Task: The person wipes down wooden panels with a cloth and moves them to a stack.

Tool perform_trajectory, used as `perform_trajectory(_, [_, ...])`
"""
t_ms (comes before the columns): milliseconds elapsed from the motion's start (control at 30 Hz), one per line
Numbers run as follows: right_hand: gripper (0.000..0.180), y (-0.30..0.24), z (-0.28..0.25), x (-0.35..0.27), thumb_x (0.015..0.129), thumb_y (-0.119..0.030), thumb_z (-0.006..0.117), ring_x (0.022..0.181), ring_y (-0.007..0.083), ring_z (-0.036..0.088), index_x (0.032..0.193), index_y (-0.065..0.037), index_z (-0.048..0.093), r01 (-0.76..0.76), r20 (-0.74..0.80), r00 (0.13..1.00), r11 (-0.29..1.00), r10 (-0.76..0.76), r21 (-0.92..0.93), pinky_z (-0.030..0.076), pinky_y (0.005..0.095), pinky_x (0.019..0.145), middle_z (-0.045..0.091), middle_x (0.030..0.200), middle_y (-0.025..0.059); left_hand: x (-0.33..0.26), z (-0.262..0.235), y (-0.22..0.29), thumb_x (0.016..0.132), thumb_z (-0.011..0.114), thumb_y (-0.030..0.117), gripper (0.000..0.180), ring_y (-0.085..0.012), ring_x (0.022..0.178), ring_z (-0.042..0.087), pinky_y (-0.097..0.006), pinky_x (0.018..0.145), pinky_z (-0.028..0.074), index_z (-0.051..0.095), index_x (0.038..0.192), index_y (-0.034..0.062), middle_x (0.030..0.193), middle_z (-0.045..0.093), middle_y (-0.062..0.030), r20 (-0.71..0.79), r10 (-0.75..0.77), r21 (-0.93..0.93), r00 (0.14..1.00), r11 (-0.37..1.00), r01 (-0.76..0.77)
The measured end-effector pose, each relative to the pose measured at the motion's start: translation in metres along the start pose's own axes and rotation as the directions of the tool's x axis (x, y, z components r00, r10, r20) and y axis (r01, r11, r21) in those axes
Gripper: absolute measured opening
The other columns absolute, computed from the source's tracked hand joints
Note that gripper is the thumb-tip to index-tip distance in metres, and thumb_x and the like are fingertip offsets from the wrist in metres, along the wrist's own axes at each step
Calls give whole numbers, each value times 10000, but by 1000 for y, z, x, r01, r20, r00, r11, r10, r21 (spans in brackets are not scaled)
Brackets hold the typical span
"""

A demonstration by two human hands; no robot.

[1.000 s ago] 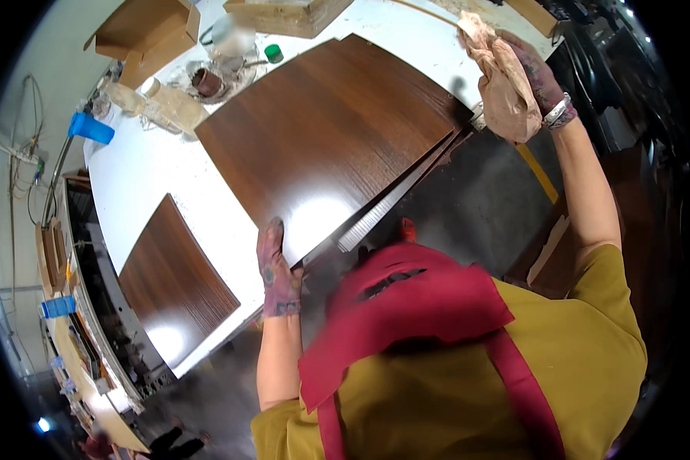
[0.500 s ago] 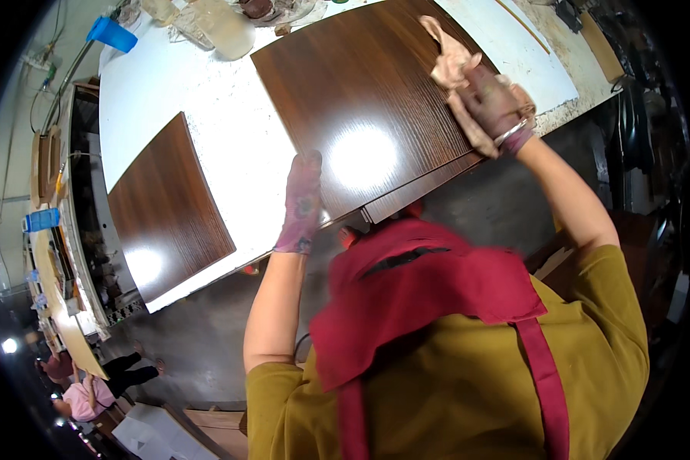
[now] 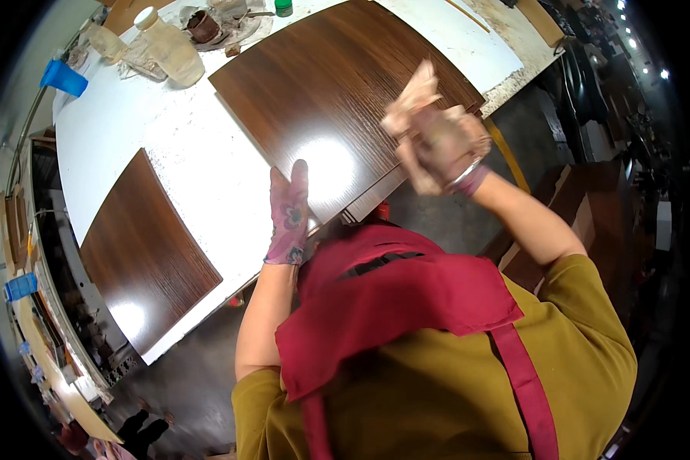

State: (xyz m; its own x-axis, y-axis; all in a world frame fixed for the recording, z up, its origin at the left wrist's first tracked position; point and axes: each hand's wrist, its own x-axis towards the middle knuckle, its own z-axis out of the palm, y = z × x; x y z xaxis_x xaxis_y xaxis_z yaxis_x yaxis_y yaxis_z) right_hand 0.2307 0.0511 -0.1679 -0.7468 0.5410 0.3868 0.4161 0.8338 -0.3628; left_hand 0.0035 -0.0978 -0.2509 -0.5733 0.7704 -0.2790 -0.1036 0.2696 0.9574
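Note:
A large dark brown wood-grain panel (image 3: 307,84) lies on the white-covered table, glossy where light reflects off it. At its near left corner is my left hand (image 3: 287,222) in a purplish patterned glove, fingers stretched out and thumb apart, holding nothing. My right hand (image 3: 446,146), also gloved and smeared by motion, is closed on a crumpled peach-coloured cloth (image 3: 415,92) over the panel's near right edge. Under that edge another brown panel (image 3: 376,198) sticks out slightly. A smaller brown panel (image 3: 146,245) lies separately on the left.
Toward the back left stand a cloudy plastic bottle (image 3: 169,50), a second bottle (image 3: 103,42) and a blue cup (image 3: 64,78). A brown-stained cup (image 3: 203,27) and a green-capped container (image 3: 284,8) are behind the panel. Brown boards (image 3: 567,222) stand on the right.
My right hand has swept the cloth nearer to me, from the large panel's right side to its near edge. My left thumb has spread from the fingers. The whole view has shifted.

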Motion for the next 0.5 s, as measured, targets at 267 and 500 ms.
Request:
perform_trajectory(267, [230, -29, 16, -18, 749, -44, 557, 758, 310, 608, 976, -43, 587, -53, 56, 997, 996, 50, 66, 470, 422, 715, 623, 885, 130, -5, 5, 8, 933, 605, 258, 455, -215, 993, 548, -349, 911, 444, 461, 1249, -37, 1144, 581, -130, 46, 110, -52, 993, 993, -108])
perform_trajectory(500, [237, -114, 43, -11, 732, -103, 630, 742, 286, 601, 965, -90, 588, 37, 215, 977, 995, -15, -97, 483, 431, 658, 583, 858, 103, -10, 7, 22, 929, 604, 239, 424, -150, 806, 589, -252, 650, 502, 431, 1223, -14, 984, 576, -96, 146, -34, -216, 989, 974, 65])
